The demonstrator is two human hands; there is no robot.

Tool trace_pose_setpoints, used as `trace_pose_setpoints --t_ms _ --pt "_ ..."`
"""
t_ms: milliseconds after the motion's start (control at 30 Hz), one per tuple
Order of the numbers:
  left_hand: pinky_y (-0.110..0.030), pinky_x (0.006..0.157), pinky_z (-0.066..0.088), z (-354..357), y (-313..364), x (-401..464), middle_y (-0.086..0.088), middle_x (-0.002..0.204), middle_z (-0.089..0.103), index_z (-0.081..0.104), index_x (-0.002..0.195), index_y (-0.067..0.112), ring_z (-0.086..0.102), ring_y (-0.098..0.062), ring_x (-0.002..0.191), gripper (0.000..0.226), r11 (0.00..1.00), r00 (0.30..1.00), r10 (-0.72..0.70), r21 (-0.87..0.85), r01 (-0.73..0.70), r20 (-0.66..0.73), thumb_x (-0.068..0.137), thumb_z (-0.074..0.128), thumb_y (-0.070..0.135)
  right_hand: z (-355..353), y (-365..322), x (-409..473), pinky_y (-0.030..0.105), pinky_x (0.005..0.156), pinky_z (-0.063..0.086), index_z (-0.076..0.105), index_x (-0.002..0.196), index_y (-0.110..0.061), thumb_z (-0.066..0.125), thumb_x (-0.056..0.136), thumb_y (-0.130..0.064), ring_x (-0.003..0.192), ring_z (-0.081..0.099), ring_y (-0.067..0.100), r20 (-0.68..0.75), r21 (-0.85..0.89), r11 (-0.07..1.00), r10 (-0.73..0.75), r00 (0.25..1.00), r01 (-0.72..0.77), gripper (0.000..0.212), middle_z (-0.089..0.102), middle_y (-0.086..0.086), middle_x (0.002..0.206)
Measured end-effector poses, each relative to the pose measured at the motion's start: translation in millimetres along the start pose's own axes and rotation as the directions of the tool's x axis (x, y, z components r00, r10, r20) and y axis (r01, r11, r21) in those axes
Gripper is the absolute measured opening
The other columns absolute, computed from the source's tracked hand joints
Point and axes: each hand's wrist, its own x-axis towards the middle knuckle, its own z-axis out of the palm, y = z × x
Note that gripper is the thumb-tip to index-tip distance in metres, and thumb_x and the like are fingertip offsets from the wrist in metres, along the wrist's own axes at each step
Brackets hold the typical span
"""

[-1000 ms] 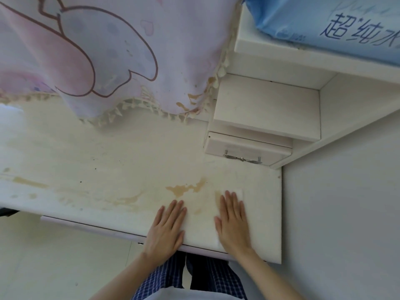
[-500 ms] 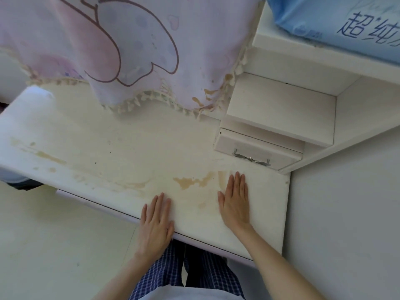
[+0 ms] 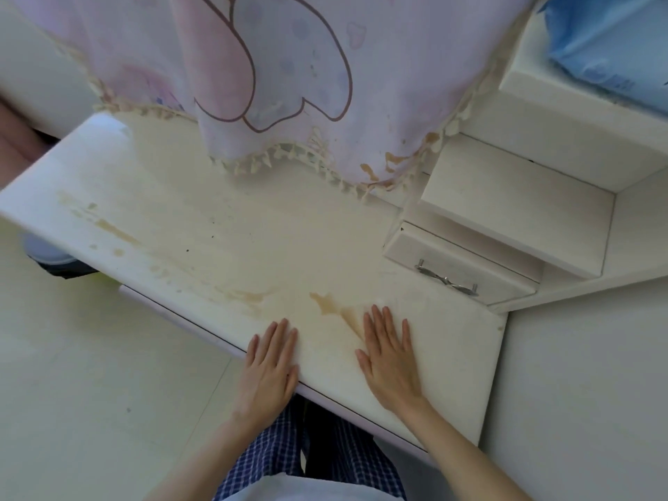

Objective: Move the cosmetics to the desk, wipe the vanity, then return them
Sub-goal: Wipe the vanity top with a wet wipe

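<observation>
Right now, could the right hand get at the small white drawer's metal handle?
Probably yes: the right hand lies flat on the stained white vanity top, and only bare surface separates it from the metal handle of the small white drawer.

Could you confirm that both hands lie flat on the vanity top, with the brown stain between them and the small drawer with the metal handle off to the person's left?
Not quite: the small drawer with its metal handle is off to the person's right, as the head view shows. The rest holds: the left hand and right hand lie flat on the vanity top, with the brown stain between them.
</observation>
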Motion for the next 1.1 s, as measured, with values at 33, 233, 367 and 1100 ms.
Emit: trace_pose_setpoints --t_ms 33,233,367,1100 --pt "-0.041 0.111 0.009 0.5 -0.4 0.5 -0.016 0.146 0.035 0.039 0.138 0.004 0.025 -0.029 0.136 0.058 1.000 1.000 0.001 -0.003 -0.001 -0.001 0.099 0.011 0.037 1.1 -1.6 -6.0 0.049 0.113 0.007 0.021 0.146 -0.006 0.014 0.099 -0.041 0.143 0.009 0.026 -0.009 0.008 0.999 -0.035 0.999 0.035 0.059 0.020 0.009 0.154" --pt "-0.042 0.111 0.011 3.6 -1.4 -0.3 -0.015 0.147 0.033 0.037 0.140 0.006 0.023 -0.027 0.137 0.054 0.999 0.999 0.021 0.031 -0.019 -0.040 0.097 0.021 0.035 -1.3 -40.4 28.8 0.053 0.110 0.010 0.026 0.146 -0.022 0.028 0.095 -0.038 0.141 0.020 0.023 0.034 0.014 0.950 -0.312 0.949 0.312 0.054 0.022 0.004 0.154" --pt "-0.041 0.111 0.011 2.9 -1.9 -0.2 -0.015 0.146 0.035 0.038 0.139 0.006 0.023 -0.026 0.137 0.054 0.999 0.997 0.037 0.037 -0.034 -0.064 0.093 0.031 0.033 -12.2 -29.3 83.0 0.055 0.109 0.009 0.030 0.144 -0.022 0.026 0.094 -0.038 0.139 0.027 0.023 0.056 -0.019 0.984 -0.175 0.983 0.177 0.052 0.029 0.003 0.152" --pt "-0.039 0.111 0.004 -32.7 -121.1 0.3 -0.021 0.145 0.034 0.038 0.137 0.002 0.020 -0.030 0.137 0.063 0.938 0.930 -0.343 0.005 0.347 -0.132 0.098 0.007 0.042 -6.4 -149.8 132.9 0.035 0.114 -0.002 0.014 0.148 -0.017 0.003 0.098 -0.045 0.144 0.001 0.021 0.137 0.035 0.860 -0.509 0.850 0.509 0.059 0.005 0.004 0.156"
